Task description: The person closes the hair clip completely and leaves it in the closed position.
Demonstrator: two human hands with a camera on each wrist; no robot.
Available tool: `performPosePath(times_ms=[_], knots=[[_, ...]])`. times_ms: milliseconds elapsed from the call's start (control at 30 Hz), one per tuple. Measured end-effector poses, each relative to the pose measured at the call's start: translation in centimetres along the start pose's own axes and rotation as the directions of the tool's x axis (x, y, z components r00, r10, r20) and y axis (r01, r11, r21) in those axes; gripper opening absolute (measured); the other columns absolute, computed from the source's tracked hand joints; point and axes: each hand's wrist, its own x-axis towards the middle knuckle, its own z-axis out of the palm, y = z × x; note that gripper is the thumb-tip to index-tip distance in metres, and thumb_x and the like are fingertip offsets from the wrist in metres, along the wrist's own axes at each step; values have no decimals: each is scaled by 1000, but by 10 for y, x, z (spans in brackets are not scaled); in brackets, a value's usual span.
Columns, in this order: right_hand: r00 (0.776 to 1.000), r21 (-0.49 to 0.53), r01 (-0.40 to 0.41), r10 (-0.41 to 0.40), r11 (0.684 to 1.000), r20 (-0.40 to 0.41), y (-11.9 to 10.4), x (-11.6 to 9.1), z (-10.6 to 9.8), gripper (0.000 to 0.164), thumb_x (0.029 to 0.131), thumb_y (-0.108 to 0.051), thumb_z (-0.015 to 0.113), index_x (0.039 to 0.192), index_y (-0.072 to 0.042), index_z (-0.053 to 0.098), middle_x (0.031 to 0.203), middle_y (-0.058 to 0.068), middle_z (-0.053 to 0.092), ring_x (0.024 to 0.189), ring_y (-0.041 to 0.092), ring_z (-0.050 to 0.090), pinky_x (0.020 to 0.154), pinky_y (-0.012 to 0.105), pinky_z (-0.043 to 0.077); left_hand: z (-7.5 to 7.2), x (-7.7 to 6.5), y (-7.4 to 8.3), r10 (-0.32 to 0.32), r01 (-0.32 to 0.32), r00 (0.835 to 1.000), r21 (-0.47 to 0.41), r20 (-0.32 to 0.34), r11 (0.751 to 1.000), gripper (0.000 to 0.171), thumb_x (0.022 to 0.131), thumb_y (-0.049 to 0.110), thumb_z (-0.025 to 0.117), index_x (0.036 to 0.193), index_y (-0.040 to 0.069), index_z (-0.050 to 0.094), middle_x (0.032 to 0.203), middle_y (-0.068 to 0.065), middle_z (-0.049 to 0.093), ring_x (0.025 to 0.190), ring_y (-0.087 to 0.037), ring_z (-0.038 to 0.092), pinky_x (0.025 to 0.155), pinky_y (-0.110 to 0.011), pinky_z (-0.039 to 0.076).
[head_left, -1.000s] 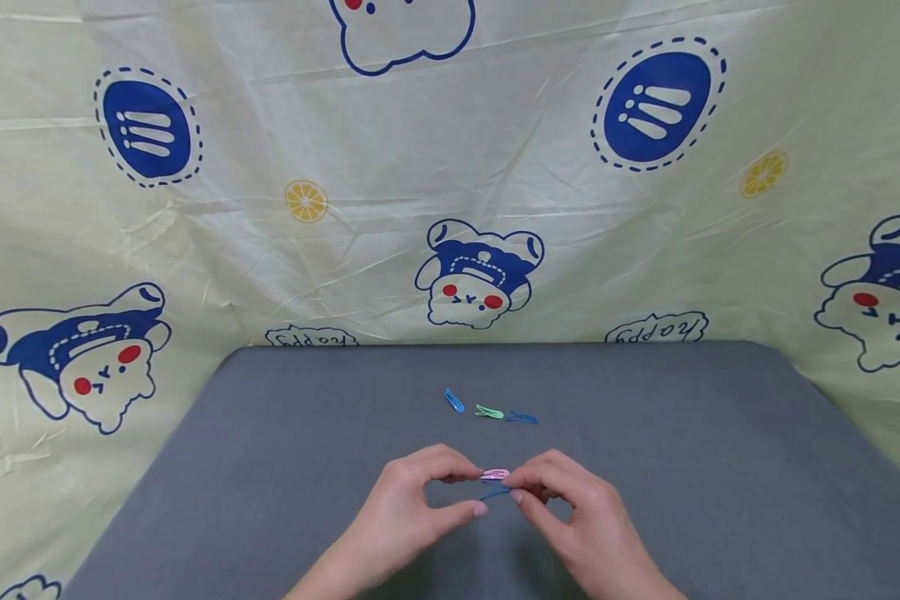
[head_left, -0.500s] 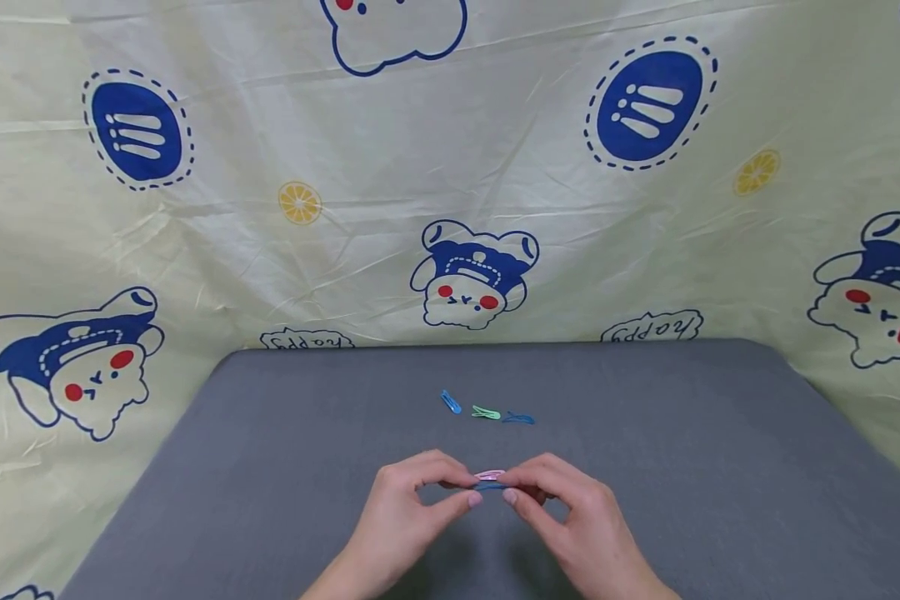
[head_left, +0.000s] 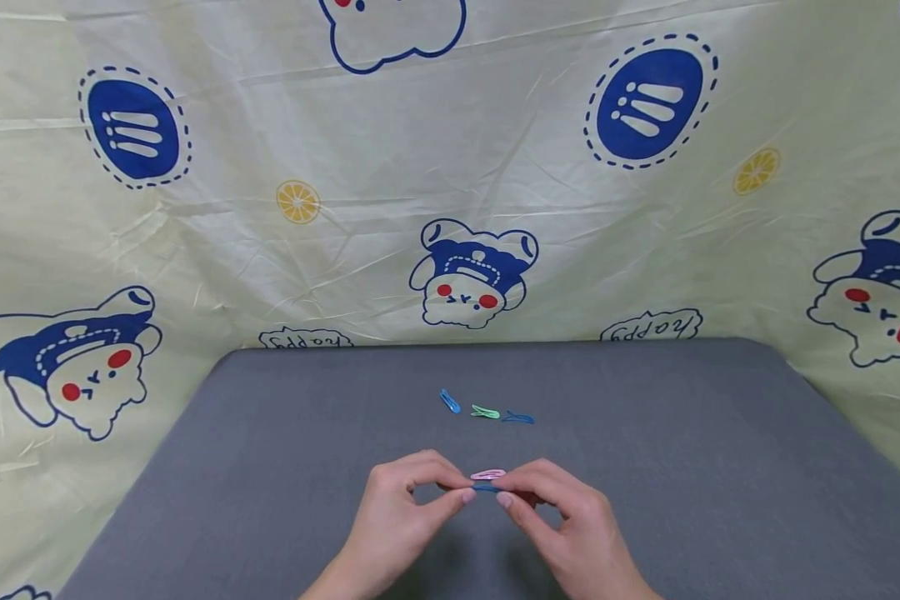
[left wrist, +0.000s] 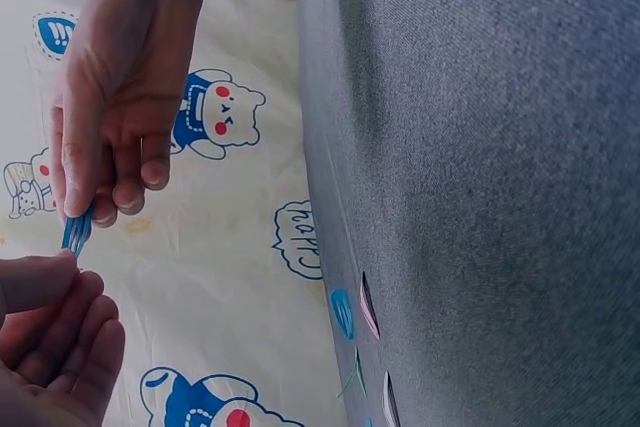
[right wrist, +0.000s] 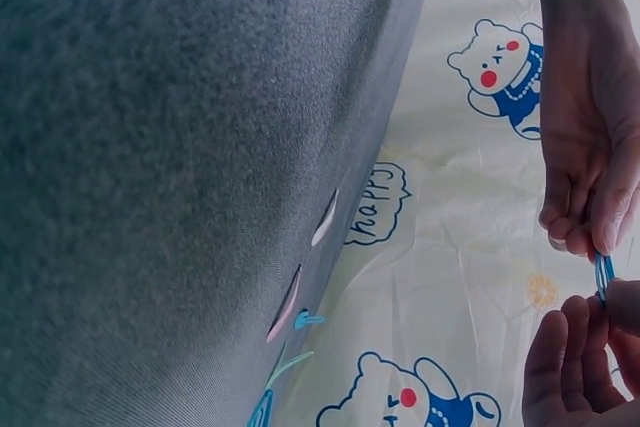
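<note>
A blue snap hair clip [head_left: 485, 488] spans the gap between both hands, above the table. My left hand [head_left: 408, 517] pinches one end with thumb and index finger. The other end sits between the thumb and index finger of my right hand [head_left: 562, 517]. In the left wrist view the blue clip [left wrist: 77, 234] shows its slim parallel strips, its ends covered by fingertips. Just beyond the fingers lies a pink hair clip [head_left: 487, 474], partly hidden by the right index finger. Both wrist views show a pink clip [right wrist: 286, 304] and a paler clip [right wrist: 325, 218] on the table.
Farther back on the grey table [head_left: 307, 433] lie a light-blue clip [head_left: 450, 402], a green clip [head_left: 485, 412] standing partly open, and a darker blue clip [head_left: 518, 418]. A cream cloth [head_left: 375, 150] with cartoon prints hangs behind the table.
The left thumb and index finger have come together on the blue clip's free end. The hands have drawn slightly closer, and more of the pink clip shows. The head view has shifted slightly.
</note>
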Motion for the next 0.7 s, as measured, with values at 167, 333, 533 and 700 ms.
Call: performPosePath(times_ms=[167,333,533,700], knots=[[1000,18,-21,20,1000,12,-1,-1,1,29,86,-5,75,105,-27,72,97,-14,65,78,5,61,66,23,52,-1,1,-2,53,-53,999,-1,7,999,13,83,4,78,87,16,77,85,9,70,79,-12,65,72,-30,52],[997,62,-67,65,996,42,-2,-1,1,23,88,-8,73,103,-26,72,96,-13,65,78,7,60,66,25,52,-2,1,-3,50,-51,998,4,24,999,11,84,3,77,88,14,77,85,9,69,79,-11,64,73,-29,52],[993,150,-78,64,986,96,1,1,-1,20,91,-7,69,102,-23,71,95,-8,65,79,11,60,62,26,51,-4,2,-5,42,-42,997,3,63,999,9,85,10,77,87,19,76,84,10,68,79,-11,64,73,-31,52],[986,224,-92,57,970,159,6,1,-2,17,93,-7,67,104,-19,71,96,-4,66,81,14,60,65,28,52,-7,4,-9,56,-54,993,-21,107,998,8,86,12,77,86,20,76,84,10,68,80,-11,64,73,-31,52]])
